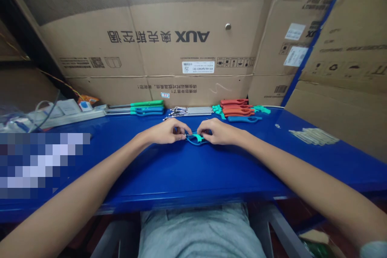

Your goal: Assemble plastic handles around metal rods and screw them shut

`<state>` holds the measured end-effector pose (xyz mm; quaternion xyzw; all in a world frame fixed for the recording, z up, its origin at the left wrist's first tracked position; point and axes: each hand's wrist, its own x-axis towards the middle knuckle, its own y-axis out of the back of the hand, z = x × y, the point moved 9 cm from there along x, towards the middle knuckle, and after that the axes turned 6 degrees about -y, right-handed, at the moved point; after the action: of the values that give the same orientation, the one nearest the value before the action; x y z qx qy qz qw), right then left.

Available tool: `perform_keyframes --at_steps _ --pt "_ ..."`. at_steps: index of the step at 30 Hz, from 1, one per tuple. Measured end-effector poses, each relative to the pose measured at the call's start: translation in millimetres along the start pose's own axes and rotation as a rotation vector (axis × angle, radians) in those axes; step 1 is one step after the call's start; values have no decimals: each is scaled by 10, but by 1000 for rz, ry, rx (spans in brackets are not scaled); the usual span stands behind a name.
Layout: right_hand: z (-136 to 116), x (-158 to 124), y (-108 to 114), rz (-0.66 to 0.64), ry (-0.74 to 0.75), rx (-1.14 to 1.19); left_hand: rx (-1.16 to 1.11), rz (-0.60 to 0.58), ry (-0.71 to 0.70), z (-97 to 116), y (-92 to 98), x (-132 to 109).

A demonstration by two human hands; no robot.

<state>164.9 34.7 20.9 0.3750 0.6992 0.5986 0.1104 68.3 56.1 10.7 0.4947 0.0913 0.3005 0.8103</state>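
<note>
Near the middle of the table, a blue lighter handle [195, 142] with an open loop lies between my hands. A bright teal piece [199, 138] sits on it. My left hand [169, 130] is closed at the handle's left end, thumb and forefinger pinching a thin light-coloured part too small to make out. From the other side my right hand [219, 131] pinches the handle's right end, and its fingers hide that end. Just behind my hands lie several thin grey metal tubes [199, 111] with wires at their left ends.
Long-necked lighters [148, 110] with green and blue handles lie at the back left, beside a white power strip [81, 117]. Red handles [237, 109] and loose teal pieces [262, 109] lie at the back right. Pale sticks [314, 136] are further right. Cardboard [157, 16] walls the back.
</note>
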Motion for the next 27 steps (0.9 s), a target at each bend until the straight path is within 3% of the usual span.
perform_keyframes --at_steps 15,27 --pt "-11 -9 36 43 37 1 116 53 -84 151 65 -8" --pt "-17 -3 67 44 30 29 218 69 -92 148 63 -19"
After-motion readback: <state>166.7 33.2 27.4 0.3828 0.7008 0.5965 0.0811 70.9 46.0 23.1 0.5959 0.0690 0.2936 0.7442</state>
